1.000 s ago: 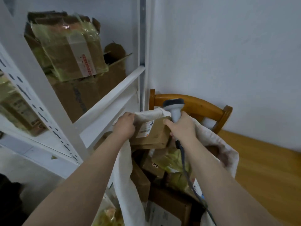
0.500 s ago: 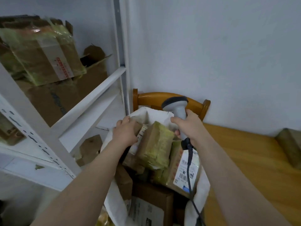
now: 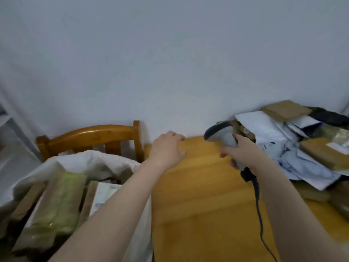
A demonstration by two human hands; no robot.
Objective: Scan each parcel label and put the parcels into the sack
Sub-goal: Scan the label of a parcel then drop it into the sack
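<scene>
1. Head view, left hand (image 3: 168, 148): it is over the far left part of the table (image 3: 198, 205), just right of the sack (image 3: 90, 163). The fingers are loosely bent and hold nothing. Contact with the table cannot be determined.
2. Right hand (image 3: 239, 152): the fingers are wrapped round the handle of the scanner (image 3: 221, 135), which is held above the table with its head pointing left. A black cable (image 3: 260, 214) runs from the handle down toward the near edge.
3. Sack: white with an open mouth, it stands beside the table's left edge, in front of a wooden chair (image 3: 90, 135). Inside lie a green parcel (image 3: 56, 203) and a labelled parcel (image 3: 103, 193), the latter partly hidden by the left forearm. Other brown shapes in the sack are too blurred to identify.
4. Pile (image 3: 283, 144): white mailers and brown boxes lie heaped on the table's far right end against the wall (image 3: 170, 53), just beside the right hand.
5. Label text is unreadable owing to blur.
</scene>
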